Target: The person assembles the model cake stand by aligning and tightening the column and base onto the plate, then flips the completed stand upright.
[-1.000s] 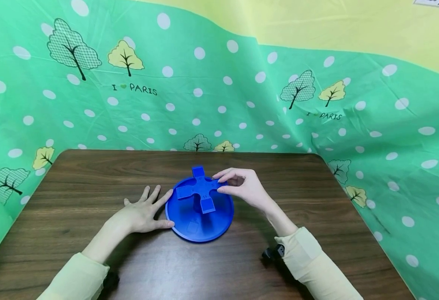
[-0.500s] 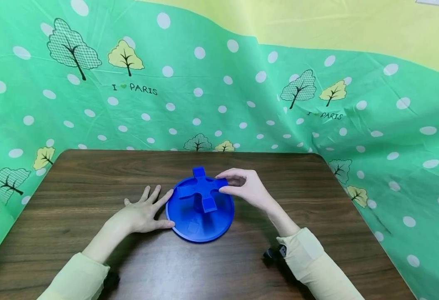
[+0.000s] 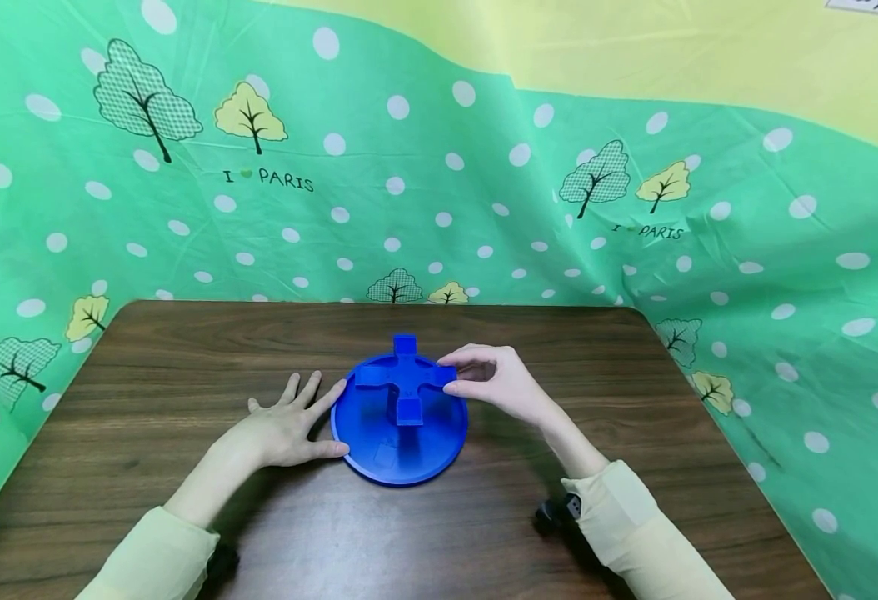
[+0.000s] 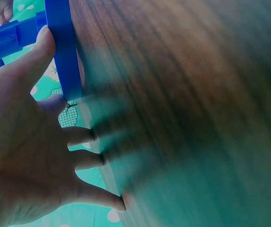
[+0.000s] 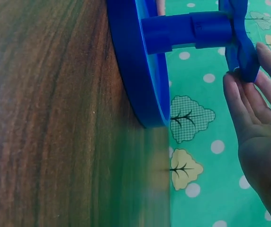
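Observation:
A round blue base [image 3: 439, 446] with a raised rim lies on the brown wooden table. From its middle rises a short blue post [image 5: 187, 32], topped by a four-armed blue cross piece [image 3: 407, 385]. My left hand [image 3: 283, 429] rests at the base's left side with fingers spread; its thumb and index finger touch the rim. At the right, my right hand [image 3: 499, 382] pinches the end of the cross's right arm between thumb and fingers. In the right wrist view, the thumb and fingertips meet the cross's lower edge [image 5: 247, 59].
The dark wood-grain table [image 3: 207, 350] extends around the base. Behind it hangs a green and yellow curtain [image 3: 439, 167] printed with trees and dots. A small black device [image 3: 559, 512] sits at the right wrist.
The cross piece has turned slightly clockwise as seen from above, and my right hand has moved a little right and nearer with its arm. The left hand and base have stayed put.

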Tool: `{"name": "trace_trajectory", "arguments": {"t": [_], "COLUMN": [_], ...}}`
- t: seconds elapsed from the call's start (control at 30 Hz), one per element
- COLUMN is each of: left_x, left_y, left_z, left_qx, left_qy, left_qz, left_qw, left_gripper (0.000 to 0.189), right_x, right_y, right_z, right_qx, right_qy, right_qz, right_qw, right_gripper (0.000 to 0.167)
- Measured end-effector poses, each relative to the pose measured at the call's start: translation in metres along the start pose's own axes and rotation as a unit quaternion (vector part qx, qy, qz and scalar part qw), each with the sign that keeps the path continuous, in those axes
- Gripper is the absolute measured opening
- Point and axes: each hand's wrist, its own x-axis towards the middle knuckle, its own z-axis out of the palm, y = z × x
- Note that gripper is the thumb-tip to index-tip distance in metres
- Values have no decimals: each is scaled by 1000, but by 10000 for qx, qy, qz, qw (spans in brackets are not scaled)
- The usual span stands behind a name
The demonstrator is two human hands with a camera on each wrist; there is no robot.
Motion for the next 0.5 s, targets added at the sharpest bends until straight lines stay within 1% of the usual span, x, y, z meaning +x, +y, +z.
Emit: {"name": "trace_trajectory", "arguments": {"t": [0.17, 0.33, 0.4, 0.5], "left_x": [0, 1, 1, 1], "left_y": [0, 0, 0, -1], "left_z": [0, 1, 2, 2], "left_qx": [-8, -3, -5, -2], "left_qy": [8, 14, 15, 27], "left_qz": [18, -22, -28, -24], "left_qw": [10000, 10000, 10000, 10000], "left_gripper": [99, 99, 99, 99], "right_x": [-5, -9, -9, -6], "right_y": [-1, -1, -1, 0], "right_z": [-2, -4, -5, -6], "right_qx": [-32, 25, 104, 130], "right_qy": [-130, -287, -236, 82], "right_qz": [4, -162, -209, -280], "right_qw": [9999, 9995, 9994, 9995], "right_gripper": [30, 20, 20, 20]}}
